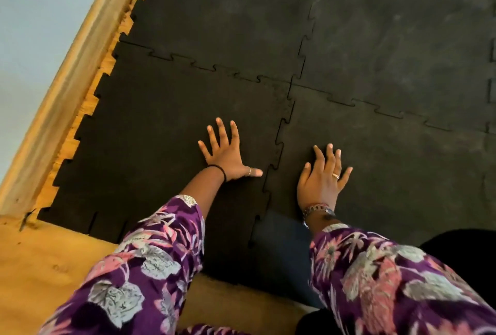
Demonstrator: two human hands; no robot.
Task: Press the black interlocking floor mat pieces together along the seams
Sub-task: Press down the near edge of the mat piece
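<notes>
Black floor mat pieces (166,125), laid beside wooden skirting (67,87): left hand (228,153) and right hand (322,181) lay flat, fingers spread, gripping nothing, flanking toothed seam (279,144); pressing underway, next likely farther along it.

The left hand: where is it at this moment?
In the head view, the left hand lies flat, fingers spread, on the near-left mat piece, just left of the jagged seam that separates it from the right hand.

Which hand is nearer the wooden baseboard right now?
Left. The left hand lies flat on the mat piece that borders the wooden baseboard; the right hand lies across the seam, farther away.
</notes>
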